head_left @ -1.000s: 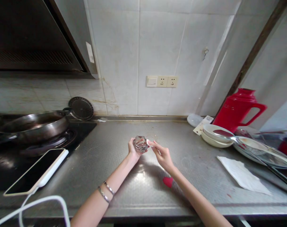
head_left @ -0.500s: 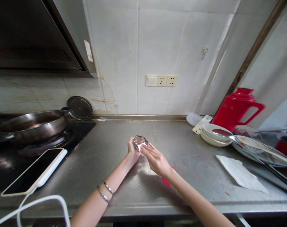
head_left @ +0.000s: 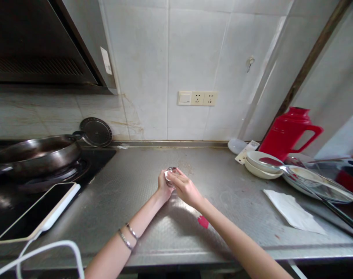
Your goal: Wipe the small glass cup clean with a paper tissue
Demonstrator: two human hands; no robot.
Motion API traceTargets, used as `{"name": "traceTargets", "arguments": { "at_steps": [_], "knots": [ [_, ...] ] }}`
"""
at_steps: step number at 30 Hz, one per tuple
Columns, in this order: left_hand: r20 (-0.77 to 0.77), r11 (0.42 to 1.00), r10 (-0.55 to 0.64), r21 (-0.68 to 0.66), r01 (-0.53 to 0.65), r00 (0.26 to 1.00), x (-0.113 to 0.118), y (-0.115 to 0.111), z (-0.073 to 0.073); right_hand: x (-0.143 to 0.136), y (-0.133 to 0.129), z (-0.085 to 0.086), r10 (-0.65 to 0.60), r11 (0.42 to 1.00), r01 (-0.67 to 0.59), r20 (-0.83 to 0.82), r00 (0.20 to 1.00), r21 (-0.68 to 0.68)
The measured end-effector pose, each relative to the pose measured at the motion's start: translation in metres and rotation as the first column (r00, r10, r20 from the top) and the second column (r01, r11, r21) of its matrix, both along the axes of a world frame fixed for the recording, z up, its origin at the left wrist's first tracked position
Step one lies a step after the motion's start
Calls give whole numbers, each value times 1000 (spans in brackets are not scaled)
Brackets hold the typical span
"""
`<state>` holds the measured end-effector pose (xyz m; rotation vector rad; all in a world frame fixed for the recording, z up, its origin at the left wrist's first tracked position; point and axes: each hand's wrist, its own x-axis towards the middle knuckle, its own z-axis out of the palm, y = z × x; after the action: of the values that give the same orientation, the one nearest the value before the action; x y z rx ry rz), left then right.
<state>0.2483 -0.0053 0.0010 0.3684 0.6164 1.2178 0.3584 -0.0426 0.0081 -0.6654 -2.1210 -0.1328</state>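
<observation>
My left hand point(head_left: 164, 187) is wrapped round a small clear faceted glass point(head_left: 171, 185) just above the counter, its mouth facing me. Over that mouth lies my right hand point(head_left: 187, 190), its fingers together and pressing a piece of white tissue point(head_left: 167, 175) against the rim. Most of the glass is hidden behind the fingers. A small red piece point(head_left: 203, 221) of unclear kind lies on the steel counter point(head_left: 130, 166), beside my right forearm.
At the left, a frying pan point(head_left: 38, 157) sits on the stove, with a phone point(head_left: 38, 213) and white cable in front. On the right are a folded paper towel point(head_left: 292, 211), stacked white bowls point(head_left: 263, 166), a red thermos point(head_left: 288, 133) and several dishes and utensils.
My right hand has moved left and slightly up, sliding the tissue across the glass's mouth and covering more of it. The red piece shows more fully beside my forearm.
</observation>
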Motion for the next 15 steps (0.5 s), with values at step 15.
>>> {"name": "traceTargets", "arguments": {
  "at_steps": [15],
  "knots": [
    [-97, 986, -143, 73, 151, 985, 0, -11, 8, 49, 31, 25, 52, 996, -40, 148, 988, -82]
  ]
}}
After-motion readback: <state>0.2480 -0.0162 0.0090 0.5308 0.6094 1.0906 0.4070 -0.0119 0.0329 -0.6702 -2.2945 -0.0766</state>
